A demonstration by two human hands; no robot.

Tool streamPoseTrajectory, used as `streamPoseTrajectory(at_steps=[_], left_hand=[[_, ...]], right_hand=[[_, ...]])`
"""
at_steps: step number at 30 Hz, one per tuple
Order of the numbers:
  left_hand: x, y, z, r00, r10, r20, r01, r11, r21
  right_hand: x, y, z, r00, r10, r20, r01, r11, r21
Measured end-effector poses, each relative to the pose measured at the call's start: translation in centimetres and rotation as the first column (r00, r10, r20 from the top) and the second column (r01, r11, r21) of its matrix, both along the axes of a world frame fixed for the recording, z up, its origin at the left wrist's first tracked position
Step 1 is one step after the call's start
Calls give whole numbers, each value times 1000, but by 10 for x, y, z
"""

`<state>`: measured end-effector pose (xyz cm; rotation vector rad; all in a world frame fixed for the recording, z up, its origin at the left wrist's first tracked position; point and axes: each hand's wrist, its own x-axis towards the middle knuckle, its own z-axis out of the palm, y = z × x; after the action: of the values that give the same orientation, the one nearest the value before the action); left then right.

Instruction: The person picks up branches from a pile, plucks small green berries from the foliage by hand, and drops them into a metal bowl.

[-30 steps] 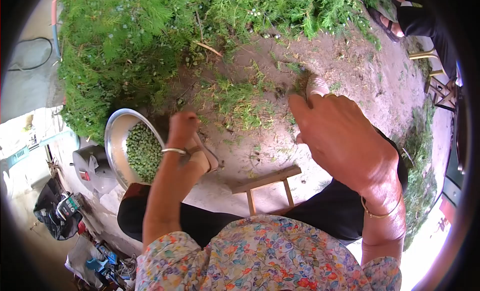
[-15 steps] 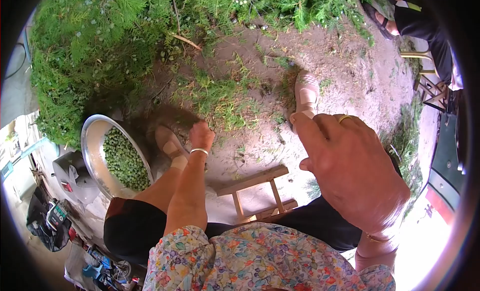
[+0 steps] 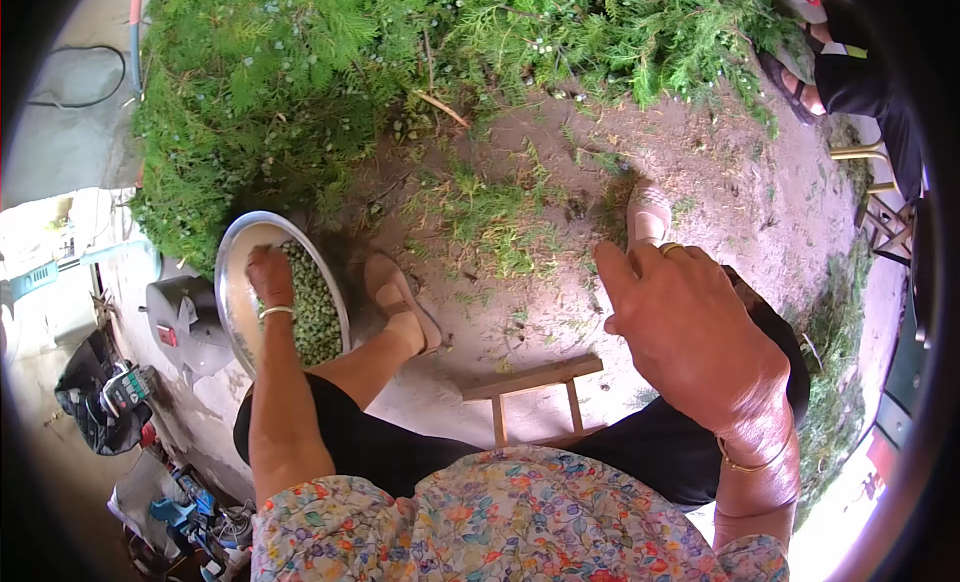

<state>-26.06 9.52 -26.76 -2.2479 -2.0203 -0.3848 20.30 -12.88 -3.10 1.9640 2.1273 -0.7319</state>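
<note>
Nine o'clock: my curled left hand (image 3: 270,274) has swung over the metal basin (image 3: 238,282), now within reach of green seed cones (image 3: 318,317). Three o'clock: right hand (image 3: 690,322) apart, half-curled. Either grip: cannot tell.

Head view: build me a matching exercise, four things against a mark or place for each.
1. left hand
2. right hand
3. metal bowl
4. wooden frame

A. gold-coloured ring on a finger
B. between the legs
C. pale bangle at the wrist
D. small green pieces inside

Pairs: 1-C, 2-A, 3-D, 4-B
</note>
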Motion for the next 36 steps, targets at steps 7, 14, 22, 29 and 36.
streamPoseTrajectory(at_steps=[7, 14, 22, 29, 36], left_hand=[[47, -34, 25, 980, 53, -193, -75, 991, -111], [181, -71, -89, 942, -181, 282, 296, 842, -450], [281, -58, -129, 772, 634, 53, -386, 533, -753], [396, -159, -130, 959, -159, 234, 273, 743, -611], [411, -88, -124, 882, -365, 299, 471, 719, -512]], right_hand=[[-2, -2, 8, 1000, 11, 5, -11, 1000, 13], [-12, -10, -1, 995, 99, -23, -100, 994, -49], [-9, -4, -8, 987, 110, -120, -115, 993, -28], [-14, -19, -7, 997, 37, -64, -30, 993, 118], [-1, -32, -6, 990, -44, -131, 58, 992, 110]])
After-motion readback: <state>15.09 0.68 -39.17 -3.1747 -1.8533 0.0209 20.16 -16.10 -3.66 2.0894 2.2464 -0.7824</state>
